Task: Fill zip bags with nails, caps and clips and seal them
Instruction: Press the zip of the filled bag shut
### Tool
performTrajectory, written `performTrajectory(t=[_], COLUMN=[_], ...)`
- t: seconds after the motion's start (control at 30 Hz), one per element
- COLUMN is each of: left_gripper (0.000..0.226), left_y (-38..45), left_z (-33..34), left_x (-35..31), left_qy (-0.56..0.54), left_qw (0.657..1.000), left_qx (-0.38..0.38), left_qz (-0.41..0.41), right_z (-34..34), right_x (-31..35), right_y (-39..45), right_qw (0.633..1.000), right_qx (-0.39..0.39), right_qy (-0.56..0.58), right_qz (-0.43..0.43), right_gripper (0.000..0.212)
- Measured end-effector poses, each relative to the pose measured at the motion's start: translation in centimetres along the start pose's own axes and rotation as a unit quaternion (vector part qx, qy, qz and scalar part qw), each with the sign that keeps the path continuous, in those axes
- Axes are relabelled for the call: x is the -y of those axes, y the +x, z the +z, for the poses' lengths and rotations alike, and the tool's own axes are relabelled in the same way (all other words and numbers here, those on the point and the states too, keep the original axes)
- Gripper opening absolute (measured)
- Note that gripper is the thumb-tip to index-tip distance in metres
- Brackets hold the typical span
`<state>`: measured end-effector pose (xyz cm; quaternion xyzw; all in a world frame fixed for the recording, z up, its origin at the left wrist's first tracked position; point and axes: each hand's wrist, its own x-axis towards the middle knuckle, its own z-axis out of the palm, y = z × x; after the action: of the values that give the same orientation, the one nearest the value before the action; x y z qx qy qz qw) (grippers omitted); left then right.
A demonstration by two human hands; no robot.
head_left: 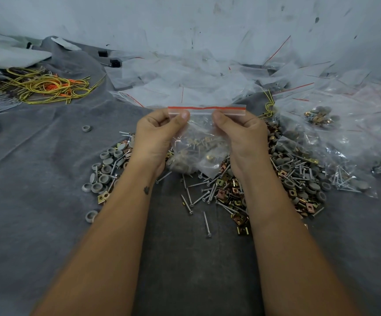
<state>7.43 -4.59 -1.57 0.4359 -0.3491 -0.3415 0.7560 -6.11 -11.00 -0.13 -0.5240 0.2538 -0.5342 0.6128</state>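
Held up above the hardware pile (242, 185): 1 filled zip bag (198, 142), red-striped top edge level. Pinched at that top strip by left hand (159, 133) and right hand (242, 133), thumbs close together, fingers curled behind. Beyond the pile, heaped empty bags (185, 80); right of the pile, filled bags (335, 124); far left of it, yellow cords (48, 87). Beneath all, grey cloth (36, 167).

Clear zip bag (198, 142) — red-striped top, grey caps (104, 172), brass-gold clips (235, 190), silver nails (207, 222), dark grey cloth (48, 169)
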Motion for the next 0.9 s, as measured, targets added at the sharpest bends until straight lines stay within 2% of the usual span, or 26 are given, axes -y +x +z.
performTrajectory(t=[0.1,0.27,0.43,0.57,0.7,0.9], left_gripper=[0.017,0.002,0.004,0.018,0.015,0.018], left_y=[-0.02,0.19,0.05,0.03,-0.13,-0.02], left_z=[0.02,-0.28,-0.19,-0.20,-0.21,-0.18], left_x=[0.11,0.07,-0.08,-0.06,0.19,0.34], left_qy=[0.019,0.039,0.013,0.009,0.009,0.027], left_qw=[1.000,0.999,1.000,0.999,0.997,0.998], left_qx=[0.008,0.023,0.022,0.030,0.070,0.054], left_qz=[0.002,0.007,0.015,0.005,-0.012,0.015], right_z=[0.11,0.05,-0.11,-0.15,-0.14,-0.03], right_x=[0.01,-0.12,-0.26,-0.43,-0.45,-0.23], right_y=[-0.09,-0.11,-0.05,-0.07,-0.18,-0.33], right_qw=[1.000,0.999,0.999,0.999,0.999,0.998], right_qx=[0.006,0.007,0.035,0.040,0.038,0.042], right_qy=[-0.005,-0.036,0.018,-0.012,-0.025,-0.039], right_qz=[0.014,-0.017,0.026,0.027,0.012,0.017], right_gripper=[0.015,0.018,0.013,0.011,0.011,0.017])
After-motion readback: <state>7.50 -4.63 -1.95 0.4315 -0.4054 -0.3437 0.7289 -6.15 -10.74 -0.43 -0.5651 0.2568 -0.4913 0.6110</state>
